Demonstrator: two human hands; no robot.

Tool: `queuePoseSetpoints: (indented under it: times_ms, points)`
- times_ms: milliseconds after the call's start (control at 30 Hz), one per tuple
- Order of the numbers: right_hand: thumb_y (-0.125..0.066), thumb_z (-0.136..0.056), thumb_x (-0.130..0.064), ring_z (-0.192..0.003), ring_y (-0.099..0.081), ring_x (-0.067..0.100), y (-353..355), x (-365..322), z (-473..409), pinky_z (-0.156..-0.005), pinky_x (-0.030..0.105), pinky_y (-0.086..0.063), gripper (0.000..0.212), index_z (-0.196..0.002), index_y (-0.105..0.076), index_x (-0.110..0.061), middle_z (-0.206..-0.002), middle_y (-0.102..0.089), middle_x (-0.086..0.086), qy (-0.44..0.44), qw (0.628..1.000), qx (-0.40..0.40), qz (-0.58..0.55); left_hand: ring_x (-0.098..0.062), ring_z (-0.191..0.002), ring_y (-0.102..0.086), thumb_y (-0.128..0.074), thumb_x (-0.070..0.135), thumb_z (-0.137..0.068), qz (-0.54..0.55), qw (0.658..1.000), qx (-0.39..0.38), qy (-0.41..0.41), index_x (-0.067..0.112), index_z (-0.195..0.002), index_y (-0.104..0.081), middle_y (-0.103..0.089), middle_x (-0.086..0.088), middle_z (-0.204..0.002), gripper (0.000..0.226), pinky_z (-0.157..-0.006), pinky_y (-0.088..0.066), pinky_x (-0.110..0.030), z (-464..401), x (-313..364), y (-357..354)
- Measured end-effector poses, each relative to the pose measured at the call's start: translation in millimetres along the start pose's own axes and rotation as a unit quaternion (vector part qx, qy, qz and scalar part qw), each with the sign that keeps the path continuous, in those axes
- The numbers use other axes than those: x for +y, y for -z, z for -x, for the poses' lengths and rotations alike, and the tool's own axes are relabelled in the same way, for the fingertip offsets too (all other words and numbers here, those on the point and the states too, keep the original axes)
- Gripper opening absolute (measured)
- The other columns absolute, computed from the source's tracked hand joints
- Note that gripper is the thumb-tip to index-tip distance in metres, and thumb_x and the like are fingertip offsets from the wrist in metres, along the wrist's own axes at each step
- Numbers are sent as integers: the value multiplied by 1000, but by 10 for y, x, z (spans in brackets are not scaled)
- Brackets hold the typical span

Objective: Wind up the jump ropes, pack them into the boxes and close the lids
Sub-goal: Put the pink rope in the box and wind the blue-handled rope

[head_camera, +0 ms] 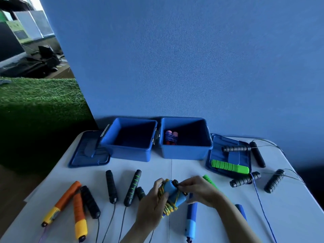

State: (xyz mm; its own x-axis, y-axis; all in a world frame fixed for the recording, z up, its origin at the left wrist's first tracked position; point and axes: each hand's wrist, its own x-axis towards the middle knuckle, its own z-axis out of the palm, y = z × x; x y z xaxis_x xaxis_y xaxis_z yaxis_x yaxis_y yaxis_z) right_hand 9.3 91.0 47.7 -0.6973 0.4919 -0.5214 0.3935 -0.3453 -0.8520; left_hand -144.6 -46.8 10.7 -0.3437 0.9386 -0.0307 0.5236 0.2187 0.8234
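Both of my hands hold a wound jump rope [171, 192] with blue handles and yellow braided cord, low in the middle of the table. My left hand [153, 206] grips the bundle from the left. My right hand [199, 190] pinches its black end caps from the right. Two open blue boxes stand at the back: the left box [128, 151] looks empty, and the right box [185, 152] holds a wound red-handled rope [171, 137]. The two lids lie flat, one lid [88, 154] left of the boxes and the other lid [229, 155] to the right.
Loose ropes lie around: orange-yellow handles [69, 204] and black handles [111, 185] on the left, a blue handle [190, 218] under my right wrist, a green handle [229, 166] on the right lid, black foam handles [274, 180] with wire cords at the right. A blue wall stands behind the boxes.
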Motion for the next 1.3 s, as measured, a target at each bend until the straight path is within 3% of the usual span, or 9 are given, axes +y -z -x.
queuePoseSetpoints:
  times_ms: [333,533,700,767,833,900,1033,1167,1300]
  points:
    - [-70,-78,-7,-73,-54,16,-15,-132,84,-67,38,-43,7,-75,-67,-12,-75,-64,5,48,996,63,-41,2,-64,-61,-35,68,-85,27,1000,12,6,59,-112,-33,-63,23,-69,28,-51,-34,-14,-109,240,47]
    - [-71,-66,1,-60,-46,19,-66,-164,106,-58,27,-42,27,-52,-56,-17,-62,-49,5,22,996,63,66,7,-84,-61,-37,73,-86,-33,999,-25,-24,52,-119,-36,-64,24,-92,39,-70,-46,-18,-74,172,20]
    - [-81,-69,-22,-53,-47,-4,-156,-247,166,-51,5,-35,14,-80,-72,-20,-70,-61,-5,31,962,145,227,5,-96,-60,-28,81,-82,-51,998,-26,-8,53,-128,-27,-62,20,-108,53,-84,-51,-29,-98,151,-18]
    - [-78,-75,-25,-63,-54,-9,-224,-199,140,-61,3,-40,32,-106,-69,-31,-93,-67,-5,63,974,152,155,-2,-88,-65,-30,81,-81,48,997,5,65,54,-129,-29,-67,15,-102,55,-77,-53,-32,-162,210,-35]
    - [-79,-75,-25,-84,-65,1,-314,-61,71,-73,20,-55,67,-130,-46,-43,-115,-58,-10,55,991,120,7,-12,-79,-69,-34,76,-79,160,977,56,132,52,-128,-35,-71,7,-93,54,-72,-54,-38,-275,286,-55]
    - [-84,-65,-32,-97,-67,12,-401,55,-8,-74,37,-59,87,-133,-33,-48,-122,-54,-8,49,996,77,1,-18,-88,-68,-35,77,-74,199,962,80,170,55,-122,-35,-69,3,-103,53,-82,-53,-42,-380,324,-67]
    - [-86,-58,-22,-80,-68,21,-455,101,-79,-65,43,-59,86,-131,-43,-37,-115,-58,6,78,992,85,60,-22,-103,-63,-40,85,-64,241,947,73,202,50,-127,-35,-64,0,-116,73,-95,-47,-44,-445,278,-66]
    - [-80,-62,-2,-73,-65,19,-461,92,-81,-65,36,-56,74,-122,-46,-32,-107,-56,3,101,987,88,90,-20,-96,-57,-31,58,-98,184,958,49,216,40,-147,-19,-59,-1,-124,53,-77,-40,-31,-402,319,-42]
    - [-80,-64,-2,-74,-65,19,-448,93,-85,-71,33,-54,78,-117,-41,-43,-108,-54,-4,98,980,101,138,-18,-90,-55,-28,52,-100,154,963,49,215,36,-149,-17,-57,2,-114,53,-62,-38,-26,-408,315,-52]
